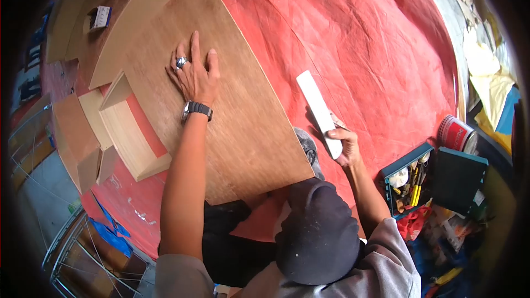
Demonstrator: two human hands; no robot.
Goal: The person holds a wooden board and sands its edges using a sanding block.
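Observation:
My left hand lies flat with its fingers spread on a large brown wooden panel. It wears a ring and a dark wristwatch. To the right of the panel, my right hand grips a flat white bar near its lower end. The bar is raised at a slant above the red sheet and apart from the panel; its exact kind I cannot make out. A shoe shows beside the panel's right edge.
A red sheet covers the floor. Left of the panel stand a light wooden frame and brown boards. At right are an open toolbox with tools, its dark lid and a red can. A small box sits upper left.

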